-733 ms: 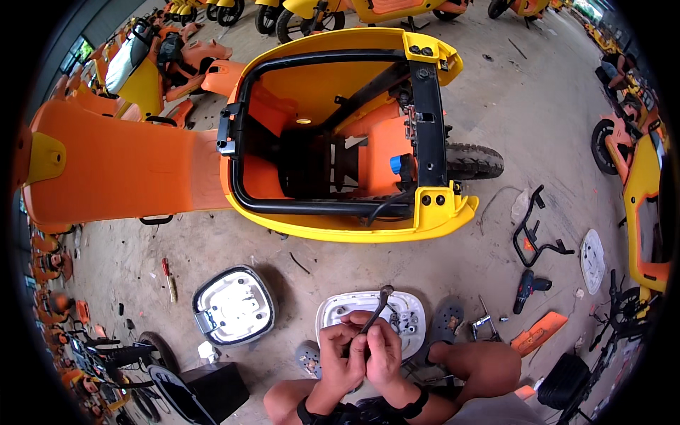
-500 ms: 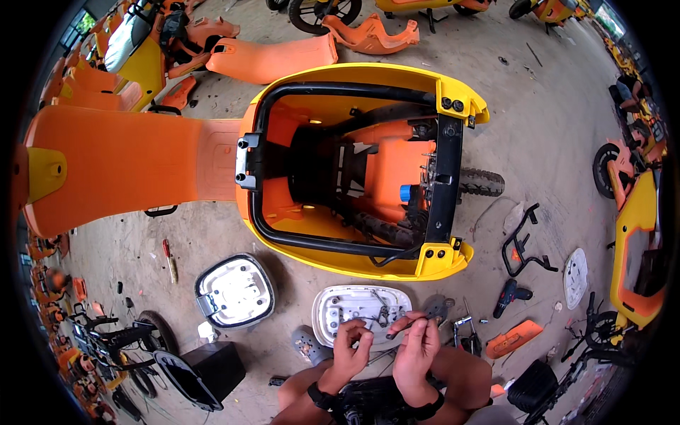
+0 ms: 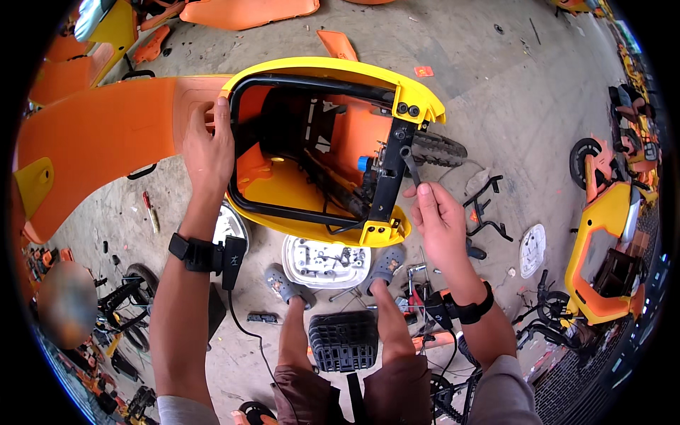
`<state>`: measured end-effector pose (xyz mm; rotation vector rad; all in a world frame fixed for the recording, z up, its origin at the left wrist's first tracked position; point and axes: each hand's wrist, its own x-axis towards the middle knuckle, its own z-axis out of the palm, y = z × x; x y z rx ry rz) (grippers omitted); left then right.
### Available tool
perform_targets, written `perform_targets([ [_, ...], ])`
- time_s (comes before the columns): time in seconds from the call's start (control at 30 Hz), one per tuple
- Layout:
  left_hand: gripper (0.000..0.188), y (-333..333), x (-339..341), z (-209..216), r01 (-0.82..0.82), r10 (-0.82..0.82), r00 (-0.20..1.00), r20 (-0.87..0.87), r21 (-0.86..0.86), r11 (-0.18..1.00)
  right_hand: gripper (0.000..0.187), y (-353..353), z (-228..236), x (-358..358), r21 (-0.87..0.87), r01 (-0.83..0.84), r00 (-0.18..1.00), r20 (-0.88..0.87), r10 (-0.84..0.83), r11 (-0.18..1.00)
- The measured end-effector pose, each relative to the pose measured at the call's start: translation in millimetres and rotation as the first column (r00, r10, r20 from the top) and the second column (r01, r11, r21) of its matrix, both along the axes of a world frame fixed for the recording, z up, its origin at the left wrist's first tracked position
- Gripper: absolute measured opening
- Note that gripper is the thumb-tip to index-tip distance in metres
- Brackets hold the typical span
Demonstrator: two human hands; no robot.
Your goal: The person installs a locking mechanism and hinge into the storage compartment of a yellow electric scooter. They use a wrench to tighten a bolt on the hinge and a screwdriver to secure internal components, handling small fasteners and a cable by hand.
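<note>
A yellow and orange scooter body (image 3: 312, 234) has a black tubular frame (image 3: 297, 210) round its opening. My left hand (image 3: 210, 145) is at the opening's left end, its fingers curled onto the body rim and hiding the spot beneath them. Pinched between thumb and fingers of my right hand (image 3: 440, 212) is a ring spanner (image 3: 412, 168). Its ring end lies over the black crossbar (image 3: 387, 170) at the right end of the frame. Whether it touches the bar, I cannot tell. Inside the opening a blue cap (image 3: 364, 164) shows near the crossbar.
Between my feet and the body lies a white tray (image 3: 292, 268) of small parts. The scooter's tyre (image 3: 440, 150) sticks out past the crossbar. A black rack (image 3: 489, 212), a white panel (image 3: 533, 249) and tools (image 3: 418, 287) lie on the floor. Other scooters stand around.
Both hands have left the space above the tray. My left hand moved up to the body's rim, and my right hand rose to the crossbar with a spanner. The view has shifted.
</note>
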<state>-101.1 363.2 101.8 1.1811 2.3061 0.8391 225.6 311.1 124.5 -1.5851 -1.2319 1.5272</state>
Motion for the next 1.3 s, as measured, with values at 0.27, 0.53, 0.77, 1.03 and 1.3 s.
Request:
perform_targets([
  [0.27, 0.049, 15, 6, -19, -0.052, 0.049, 0.983, -0.175, -0.011, 0.999, 0.026, 18, 1, -13, -0.001, -0.017, 0.981, 0.192, 0.017, 1.0],
  [0.53, 0.044, 12, 15, -21, -0.089, 0.078, 0.915, -0.396, -0.012, 0.996, 0.027, 14, 7, -31, -0.199, 0.184, 0.983, 0.024, -0.183, 0.962],
  [0.77, 0.044, 13, 16, -26, -0.08, 0.083, 0.883, -0.463, 0.027, 0.996, 0.03, 16, -11, -19, 0.092, -0.031, 0.948, 0.318, 0.0, 0.995],
  [1.03, 0.045, 11, 13, -28, -0.081, 0.095, 0.862, -0.498, 0.05, 0.995, 0.018, 113, 26, 48, -0.026, -0.587, 0.721, 0.438, 0.537, 0.809],
  [1.3, 0.049, 11, 13, -29, -0.116, 0.096, 0.872, -0.48, -0.011, 0.993, 0.026, 144, 31, 37, -0.13, 0.08, 0.99, 0.125, -0.064, 0.988],
])
